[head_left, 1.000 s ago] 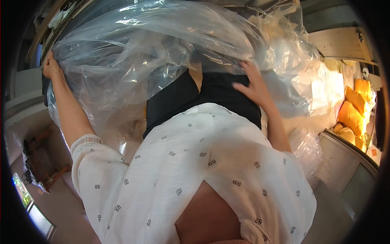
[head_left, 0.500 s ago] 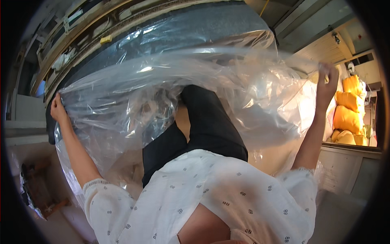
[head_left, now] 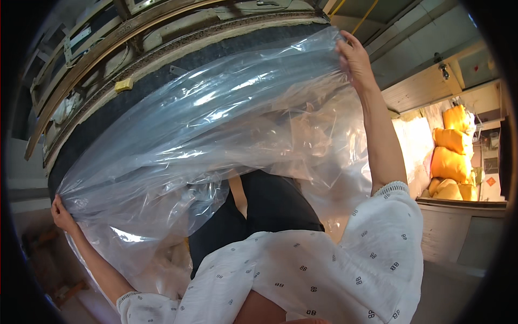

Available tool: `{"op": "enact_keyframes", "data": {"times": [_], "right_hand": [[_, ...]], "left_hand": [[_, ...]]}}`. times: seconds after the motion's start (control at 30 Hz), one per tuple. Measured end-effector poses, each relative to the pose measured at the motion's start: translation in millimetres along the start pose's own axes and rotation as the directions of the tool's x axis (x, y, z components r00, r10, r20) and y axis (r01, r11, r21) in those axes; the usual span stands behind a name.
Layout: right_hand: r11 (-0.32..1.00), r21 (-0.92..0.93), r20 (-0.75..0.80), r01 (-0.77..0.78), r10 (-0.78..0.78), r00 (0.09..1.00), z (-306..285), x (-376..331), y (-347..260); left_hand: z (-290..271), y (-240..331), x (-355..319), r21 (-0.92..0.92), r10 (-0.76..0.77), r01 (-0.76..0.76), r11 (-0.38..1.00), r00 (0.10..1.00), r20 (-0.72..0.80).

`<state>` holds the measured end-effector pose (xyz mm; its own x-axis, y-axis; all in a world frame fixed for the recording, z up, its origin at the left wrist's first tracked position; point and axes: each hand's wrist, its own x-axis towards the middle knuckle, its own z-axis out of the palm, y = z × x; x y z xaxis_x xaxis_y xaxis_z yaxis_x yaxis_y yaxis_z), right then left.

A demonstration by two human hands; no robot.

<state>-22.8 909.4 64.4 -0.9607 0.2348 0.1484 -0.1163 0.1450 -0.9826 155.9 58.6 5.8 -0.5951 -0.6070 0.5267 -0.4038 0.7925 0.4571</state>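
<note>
A large clear plastic sheet (head_left: pixel 216 129) stretches between my two hands, wrinkled and shiny. It covers part of a dark flat surface (head_left: pixel 124 102) and hangs down in folds in front of my legs. At the left, my left hand (head_left: pixel 63 214) is closed on the sheet's edge, near the left end of the dark surface. My right hand (head_left: pixel 354 58) reaches far forward and pinches the sheet's upper right corner beside the far right end of that surface.
Along the far side runs a frame of wooden rails (head_left: pixel 102 51). A small yellow block (head_left: pixel 123 85) lies by its edge. Stacked yellow-orange bundles (head_left: pixel 452 156) stand in bright light at the right. A pale wooden panel (head_left: pixel 415 86) is at the upper right.
My right hand has swung from the far right forward and inward, drawing the sheet's corner over the dark surface. My left hand has come lower and nearer, still holding the edge.
</note>
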Motion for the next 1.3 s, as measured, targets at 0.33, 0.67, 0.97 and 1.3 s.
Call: {"op": "enact_keyframes", "data": {"times": [0.33, 0.67, 0.97, 1.3], "right_hand": [[0.896, -0.440, -0.023, 0.051, -0.068, 0.997, -4.3, -2.7, -12.4], [0.630, -0.747, 0.164, 0.210, -0.131, 0.978, -11.3, -13.6, -4.9], [0.148, -0.825, 0.449, 0.545, -0.414, 0.792, 28.9, -36.4, 23.7], [0.455, -0.764, 0.306, 0.456, -0.366, 0.879, 7.0, 20.0, 28.0]], "left_hand": [[1.6, -4.9, 0.3, -0.058, 0.070, -0.070, 0.996, 0.997, -0.015], [2.6, 5.3, 1.5, 0.017, 0.041, -0.041, 0.999, 0.999, -0.015], [-25.4, -21.3, 10.5, -0.108, 0.097, -0.102, 0.989, 0.994, -0.056], [-172.4, 14.5, -37.6, -0.257, -0.018, 0.063, 0.964, 0.984, 0.175]]}}
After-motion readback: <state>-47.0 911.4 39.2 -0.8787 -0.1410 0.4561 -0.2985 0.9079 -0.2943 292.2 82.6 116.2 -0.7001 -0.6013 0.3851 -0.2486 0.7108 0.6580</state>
